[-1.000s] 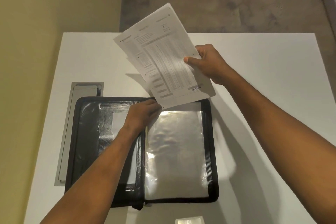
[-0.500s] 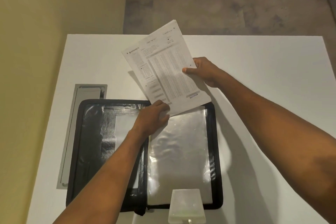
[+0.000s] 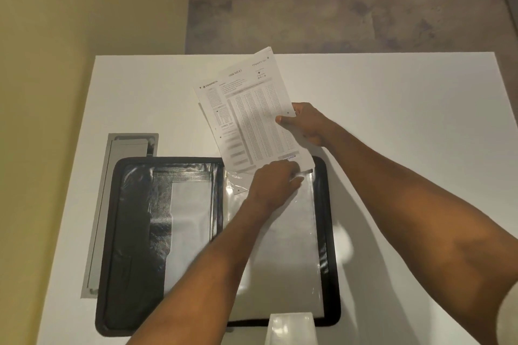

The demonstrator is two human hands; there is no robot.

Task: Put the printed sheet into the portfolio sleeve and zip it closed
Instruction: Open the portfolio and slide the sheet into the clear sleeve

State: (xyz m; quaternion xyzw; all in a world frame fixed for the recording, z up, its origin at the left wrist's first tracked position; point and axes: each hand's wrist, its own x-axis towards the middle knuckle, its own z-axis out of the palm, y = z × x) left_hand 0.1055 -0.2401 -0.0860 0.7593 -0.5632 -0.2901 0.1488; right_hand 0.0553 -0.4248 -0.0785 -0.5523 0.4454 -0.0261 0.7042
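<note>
Printed sheet (image 3: 252,117), pinched by right hand (image 3: 307,123); left hand (image 3: 273,185) gripping sleeve (image 3: 291,238) mouth of open portfolio (image 3: 134,232); risk: tilted corner snagging, crumpling.

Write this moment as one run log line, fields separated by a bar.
phase: inserting | right hand: holds printed sheet | left hand: at clear sleeve top | portfolio: open, unzipped

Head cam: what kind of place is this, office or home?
Probably an office or study room, though I can't be sure. A plain white desk with a built-in grey cable hatch stands against a bare painted wall, and an open zip portfolio and a printed OMR sheet are in use.
</note>
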